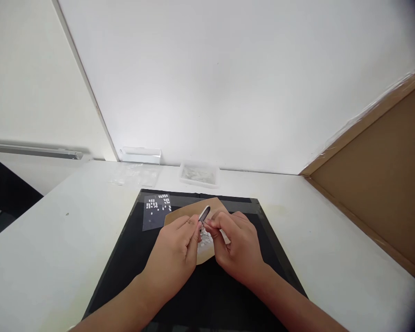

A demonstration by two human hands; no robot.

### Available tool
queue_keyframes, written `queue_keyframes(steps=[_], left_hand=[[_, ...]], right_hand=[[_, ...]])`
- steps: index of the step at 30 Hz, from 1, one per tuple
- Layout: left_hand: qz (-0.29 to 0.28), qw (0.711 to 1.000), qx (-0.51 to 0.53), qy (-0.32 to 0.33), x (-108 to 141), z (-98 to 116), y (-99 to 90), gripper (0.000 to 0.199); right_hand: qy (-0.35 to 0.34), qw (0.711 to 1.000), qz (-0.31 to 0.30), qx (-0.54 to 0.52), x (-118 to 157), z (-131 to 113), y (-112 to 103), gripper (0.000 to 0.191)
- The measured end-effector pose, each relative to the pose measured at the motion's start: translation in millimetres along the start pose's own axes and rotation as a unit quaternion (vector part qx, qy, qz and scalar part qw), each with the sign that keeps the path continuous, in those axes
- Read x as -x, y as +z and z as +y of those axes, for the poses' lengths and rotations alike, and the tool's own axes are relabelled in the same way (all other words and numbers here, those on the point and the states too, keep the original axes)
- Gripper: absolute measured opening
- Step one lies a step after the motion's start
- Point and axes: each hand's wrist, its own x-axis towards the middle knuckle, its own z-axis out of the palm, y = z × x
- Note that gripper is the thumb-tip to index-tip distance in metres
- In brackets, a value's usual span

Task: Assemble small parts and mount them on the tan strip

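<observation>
My left hand (175,246) is closed, its thumb and fingers pinching a small dark oval piece with a pale rim (204,213). Close beside it on the right, my right hand (235,242) is also closed, its fingertips touching or nearly touching the lower end of that piece. Whether anything small sits between the right fingertips is too small to tell. Beneath both hands lies a brown paper sheet (212,203), with small whitish pieces (205,240) scattered on it. The paper rests on a black mat (207,295).
A clear sheet with small white squares (157,221) lies at the mat's back left. Behind the mat stand a clear tray (199,175), plastic bags (133,175) and a clear box (141,156). A cardboard panel (376,170) leans at right.
</observation>
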Motion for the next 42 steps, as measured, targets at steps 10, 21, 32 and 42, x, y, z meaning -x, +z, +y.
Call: queue_keyframes(steps=[10, 21, 32, 42], left_hand=[[0.005, 1.0, 0.014, -0.024, 0.2, 3.6, -2.0, 0.03], [-0.009, 0.996, 0.063, -0.066, -1.3, 2.7, -0.7, 0.034], [-0.013, 0.996, 0.06, -0.057, 0.5, 0.3, -1.3, 0.033], [-0.006, 0.999, 0.033, -0.027, 1.0, -1.1, 0.3, 0.031]], right_hand=[[0.024, 0.999, 0.043, 0.003, 0.5, 0.0, 1.2, 0.02], [0.004, 1.0, 0.021, -0.001, 0.9, -2.7, 3.0, 0.022], [-0.007, 0.998, 0.051, 0.023, 2.0, -0.6, 4.2, 0.022], [0.011, 1.0, 0.025, -0.014, 1.0, -1.9, 0.6, 0.022]])
